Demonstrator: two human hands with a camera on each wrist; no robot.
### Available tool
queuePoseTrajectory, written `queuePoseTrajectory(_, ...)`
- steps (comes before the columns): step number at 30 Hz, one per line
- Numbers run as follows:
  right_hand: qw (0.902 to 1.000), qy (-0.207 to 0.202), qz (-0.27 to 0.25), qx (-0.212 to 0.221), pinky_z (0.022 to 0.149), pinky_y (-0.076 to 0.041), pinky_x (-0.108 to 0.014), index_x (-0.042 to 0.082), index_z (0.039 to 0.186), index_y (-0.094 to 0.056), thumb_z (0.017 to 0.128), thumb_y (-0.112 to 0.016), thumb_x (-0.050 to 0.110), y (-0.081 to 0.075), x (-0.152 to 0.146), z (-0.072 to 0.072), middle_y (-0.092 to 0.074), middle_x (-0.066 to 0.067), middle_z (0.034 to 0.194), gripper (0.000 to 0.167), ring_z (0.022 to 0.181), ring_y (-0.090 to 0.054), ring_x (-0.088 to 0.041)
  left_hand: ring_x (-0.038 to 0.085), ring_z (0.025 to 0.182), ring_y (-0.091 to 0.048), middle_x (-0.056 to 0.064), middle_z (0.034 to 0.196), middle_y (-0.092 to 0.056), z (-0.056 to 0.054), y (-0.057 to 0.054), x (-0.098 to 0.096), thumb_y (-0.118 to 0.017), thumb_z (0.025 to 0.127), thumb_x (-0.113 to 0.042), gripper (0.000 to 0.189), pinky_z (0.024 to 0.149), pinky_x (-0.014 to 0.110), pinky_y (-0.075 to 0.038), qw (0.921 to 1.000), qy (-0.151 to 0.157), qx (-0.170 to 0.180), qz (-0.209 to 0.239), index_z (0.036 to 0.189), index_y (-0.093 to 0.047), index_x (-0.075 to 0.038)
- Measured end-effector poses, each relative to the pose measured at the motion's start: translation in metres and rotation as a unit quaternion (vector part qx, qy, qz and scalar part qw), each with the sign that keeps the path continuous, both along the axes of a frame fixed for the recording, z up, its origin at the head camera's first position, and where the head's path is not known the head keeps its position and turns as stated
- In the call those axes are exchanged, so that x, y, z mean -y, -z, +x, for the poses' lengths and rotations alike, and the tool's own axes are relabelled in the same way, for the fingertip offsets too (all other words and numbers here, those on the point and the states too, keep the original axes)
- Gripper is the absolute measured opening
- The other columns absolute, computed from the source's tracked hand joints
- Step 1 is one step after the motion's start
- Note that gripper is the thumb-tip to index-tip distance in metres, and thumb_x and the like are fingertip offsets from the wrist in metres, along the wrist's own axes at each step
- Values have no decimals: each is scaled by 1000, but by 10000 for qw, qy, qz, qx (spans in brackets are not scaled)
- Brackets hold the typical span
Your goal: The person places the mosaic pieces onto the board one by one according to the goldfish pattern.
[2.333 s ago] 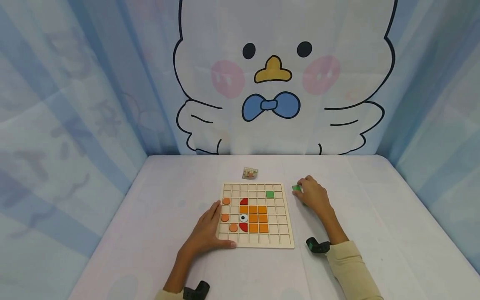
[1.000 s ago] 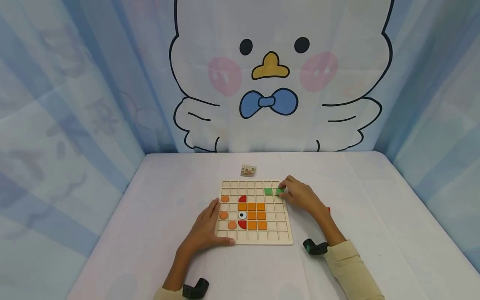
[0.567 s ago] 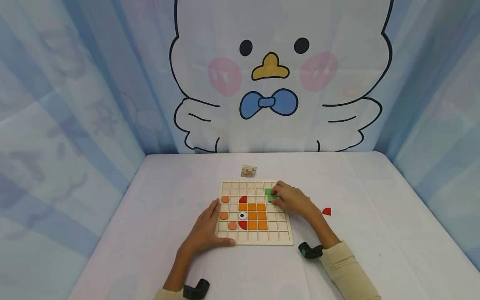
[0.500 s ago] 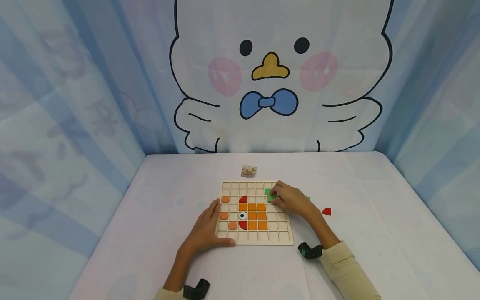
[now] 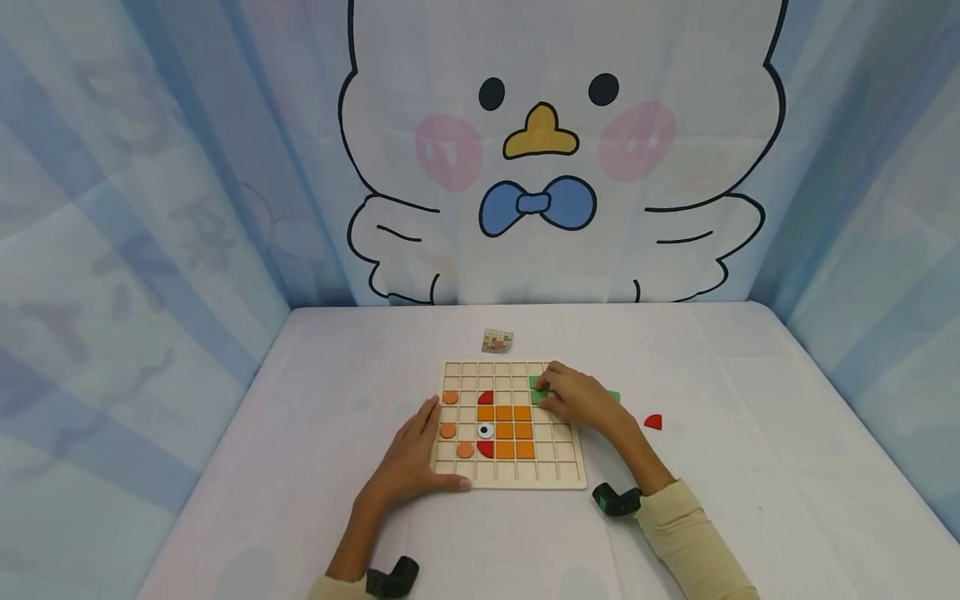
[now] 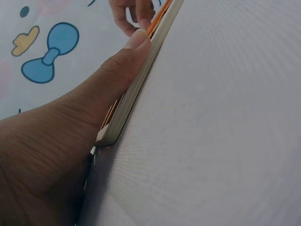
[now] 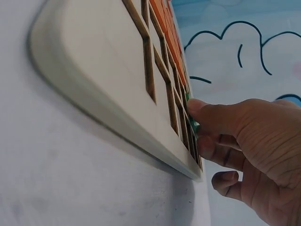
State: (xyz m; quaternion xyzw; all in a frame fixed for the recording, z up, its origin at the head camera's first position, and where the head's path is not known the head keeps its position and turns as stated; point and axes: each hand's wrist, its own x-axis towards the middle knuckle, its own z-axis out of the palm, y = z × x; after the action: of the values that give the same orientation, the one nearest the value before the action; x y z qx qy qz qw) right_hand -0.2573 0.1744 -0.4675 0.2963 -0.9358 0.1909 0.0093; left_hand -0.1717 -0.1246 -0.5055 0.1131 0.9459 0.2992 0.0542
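Note:
A pale wooden grid board (image 5: 558, 477) lies on the table, with orange squares (image 5: 505, 432), red quarter-circles (image 5: 486, 450), peach discs (image 5: 447, 430) and a black-and-white eye disc (image 5: 485, 430) in its cells. My right hand (image 5: 581, 398) pinches a green square tile (image 5: 538, 397) between thumb and fingertips, at the board's upper right; its edge shows in the right wrist view as a green tile (image 7: 194, 124). Directly behind it sits another green tile (image 5: 533, 382), partly covered by my fingers. My left hand (image 5: 408, 454) rests straight-fingered along the board's left edge, its thumb (image 6: 136, 44) against the near edge.
A small printed picture card (image 5: 497, 340) lies behind the board. To the right of the board are a loose red quarter-circle (image 5: 654, 422) and a green piece (image 5: 615, 396), half hidden by my right wrist. A patterned curtain (image 5: 555, 267) stands behind the table.
My right hand has picked up the green tile from the table right of the board and brought it left onto the grid, just in front of the other green tile. The left hand stays put.

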Motion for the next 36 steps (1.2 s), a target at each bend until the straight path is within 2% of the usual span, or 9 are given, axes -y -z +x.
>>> queuePoseTrajectory(12, 9999, 36, -61, -97, 78, -54, -33, 7, 108, -69, 88, -74, 25, 2, -3, -1, -62, -4, 109, 28, 86, -58, -12, 31, 149, -19, 4, 166, -8, 0, 0, 0, -78, 57, -72, 135, 118, 56, -25, 10000, -2, -16, -5, 158, -11, -14)
queuePoseTrajectory(15, 9999, 109, -62, -39, 82, -54, -35, 7, 109, -69, 88, -73, 27, 1, -5, -2, -61, -4, 110, 30, 86, -57, -13, 31, 149, -19, 4, 166, -8, 0, 1, -1, -78, 57, -73, 135, 118, 56, -25, 10000, -1, -18, -8, 158, -11, -14)
queuePoseTrajectory(21, 9993, 351, -50, 149, 84, -54, -37, 6, 112, -68, 90, -71, 27, -3, -11, -2, -61, -4, 111, 30, 90, -59, -16, 31, 149, -19, 4, 166, -7, 0, 1, -1, -78, 56, -73, 135, 118, 55, -25, 10000, -22, 11, -8, 158, -11, -14)
queuePoseTrajectory(29, 9969, 744, 9, 255, 77, -52, -35, 3, 111, -68, 89, -72, 25, -12, -31, -6, -62, -8, 108, 31, 81, -54, -16, 32, 149, -21, 5, 166, -8, -1, -1, -1, -78, 56, -72, 135, 117, 56, -25, 10000, -3, -12, 25, 158, -11, -14)
queuePoseTrajectory(36, 9904, 1192, 194, 679, 76, -51, -35, 4, 112, -68, 86, -76, 28, -15, -53, -4, -62, -10, 109, 36, 81, -53, -18, 32, 149, -20, 6, 166, -8, -1, -2, -1, -78, 57, -72, 135, 118, 55, -25, 10000, 19, 30, -9, 158, -11, -13)
